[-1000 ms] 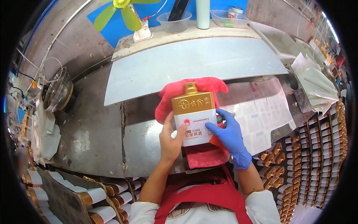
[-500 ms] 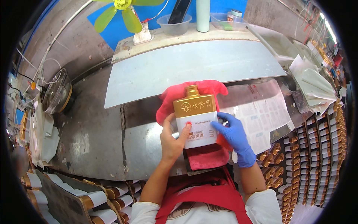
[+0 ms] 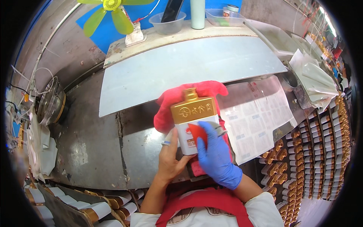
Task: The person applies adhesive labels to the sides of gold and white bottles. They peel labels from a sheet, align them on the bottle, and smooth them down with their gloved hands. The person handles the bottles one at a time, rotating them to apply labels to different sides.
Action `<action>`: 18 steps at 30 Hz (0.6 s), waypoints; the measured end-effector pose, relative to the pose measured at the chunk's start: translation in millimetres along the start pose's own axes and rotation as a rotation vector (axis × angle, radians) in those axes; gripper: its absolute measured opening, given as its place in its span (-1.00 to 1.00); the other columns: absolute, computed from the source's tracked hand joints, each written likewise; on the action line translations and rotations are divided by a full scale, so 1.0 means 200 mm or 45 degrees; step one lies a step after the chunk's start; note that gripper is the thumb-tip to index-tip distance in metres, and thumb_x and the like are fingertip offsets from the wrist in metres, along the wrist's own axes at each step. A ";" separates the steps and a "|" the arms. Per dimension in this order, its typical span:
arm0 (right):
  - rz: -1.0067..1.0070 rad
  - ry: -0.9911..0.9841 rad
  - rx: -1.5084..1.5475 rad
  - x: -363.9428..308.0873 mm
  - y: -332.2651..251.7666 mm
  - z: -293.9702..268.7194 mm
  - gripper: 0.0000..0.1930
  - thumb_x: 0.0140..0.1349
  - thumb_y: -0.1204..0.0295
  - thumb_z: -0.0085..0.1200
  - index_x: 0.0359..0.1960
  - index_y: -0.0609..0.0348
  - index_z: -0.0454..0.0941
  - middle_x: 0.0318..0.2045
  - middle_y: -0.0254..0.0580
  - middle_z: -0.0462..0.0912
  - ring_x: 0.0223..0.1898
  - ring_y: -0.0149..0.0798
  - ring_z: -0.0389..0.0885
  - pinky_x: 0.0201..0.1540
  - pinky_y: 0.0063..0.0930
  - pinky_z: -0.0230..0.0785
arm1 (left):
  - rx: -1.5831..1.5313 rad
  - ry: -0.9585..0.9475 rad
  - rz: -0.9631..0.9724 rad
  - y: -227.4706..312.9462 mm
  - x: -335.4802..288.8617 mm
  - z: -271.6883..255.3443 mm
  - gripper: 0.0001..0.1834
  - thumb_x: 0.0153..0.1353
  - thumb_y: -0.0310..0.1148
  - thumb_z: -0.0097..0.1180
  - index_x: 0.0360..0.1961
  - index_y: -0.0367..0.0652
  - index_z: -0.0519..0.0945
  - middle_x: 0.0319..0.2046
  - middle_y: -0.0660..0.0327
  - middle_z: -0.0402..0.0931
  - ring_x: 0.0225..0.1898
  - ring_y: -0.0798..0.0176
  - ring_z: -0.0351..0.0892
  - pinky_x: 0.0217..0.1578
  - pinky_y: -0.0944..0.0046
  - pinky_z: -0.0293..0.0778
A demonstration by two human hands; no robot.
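A flat-shouldered bottle [image 3: 194,108], gold on top and white below with red print, leans back on a bunched red cloth [image 3: 165,109]. My bare left hand [image 3: 169,159] grips its lower left side, fingers at the edge and thumb by the bottom corner. My right hand [image 3: 218,159], in a blue glove, is closed on a flat red piece [image 3: 199,133] with a pointed corner, which lies against the white front and covers part of the print. Pale flaps stick out at both sides of the bottle; what they are I cannot make out.
Behind the cloth lies a pale board [image 3: 181,68]. A printed sheet [image 3: 255,121] is at the right, near a stack of white sheets [image 3: 312,73]. Racks of similar bottles [image 3: 302,151] stand at right and lower left. A green fan [image 3: 112,5] is at the back.
My right hand has moved from the bottle's right edge onto its front, bringing the red piece into view. My left thumb has slid off the front down to the lower corner.
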State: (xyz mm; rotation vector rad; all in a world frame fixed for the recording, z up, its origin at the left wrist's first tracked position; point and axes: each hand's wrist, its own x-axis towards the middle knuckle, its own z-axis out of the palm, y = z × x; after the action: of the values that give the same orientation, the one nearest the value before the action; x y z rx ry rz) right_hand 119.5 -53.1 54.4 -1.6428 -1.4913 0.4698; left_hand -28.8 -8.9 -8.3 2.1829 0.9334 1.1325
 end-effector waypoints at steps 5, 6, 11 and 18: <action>0.145 0.403 -0.141 -0.04 0.30 -0.13 -0.60 0.22 0.54 -0.07 0.12 0.32 0.26 0.00 0.13 0.41 0.01 0.09 0.43 0.10 -0.21 0.26 | -0.054 -0.056 -0.113 0.00 -0.03 0.01 -0.02 -0.14 -0.43 0.42 0.29 -0.41 0.13 0.12 -0.18 0.35 0.10 -0.10 0.43 0.07 0.13 0.35; 0.152 0.406 -0.285 -0.01 0.33 -0.14 -0.60 0.21 0.59 -0.04 0.10 0.34 0.27 0.01 0.04 0.40 0.01 -0.05 0.43 0.09 -0.28 0.26 | -0.074 -0.025 -0.102 -0.01 -0.02 0.02 -0.01 -0.15 -0.43 0.43 0.29 -0.42 0.13 0.12 -0.17 0.36 0.10 -0.09 0.43 0.07 0.14 0.36; -0.153 0.475 0.152 0.11 0.16 -0.16 -0.63 0.03 0.71 0.12 -0.09 0.18 0.46 -0.23 -0.22 0.55 -0.24 -0.34 0.53 -0.18 -0.48 0.41 | -0.086 0.056 -0.082 -0.04 -0.06 0.03 0.00 -0.20 -0.32 0.48 0.26 -0.41 0.19 0.01 -0.14 0.45 -0.01 -0.10 0.50 -0.02 0.13 0.42; -0.920 -0.634 -0.424 0.04 0.13 -0.21 -0.75 -0.05 0.40 0.16 -0.25 -0.14 0.60 -0.27 -0.43 0.63 -0.25 -0.23 0.56 -0.22 -0.31 0.43 | -0.206 0.132 -0.313 -0.05 -0.05 0.02 0.07 -0.23 -0.24 0.51 0.29 -0.33 0.17 0.01 -0.08 0.46 0.01 -0.01 0.51 -0.01 0.17 0.43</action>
State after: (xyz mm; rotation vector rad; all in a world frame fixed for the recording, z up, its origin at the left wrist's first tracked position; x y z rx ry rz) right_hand 169.4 -58.9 60.8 -1.1238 -2.4995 0.2303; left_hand -32.7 -11.0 -21.9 1.8397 1.0811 1.1661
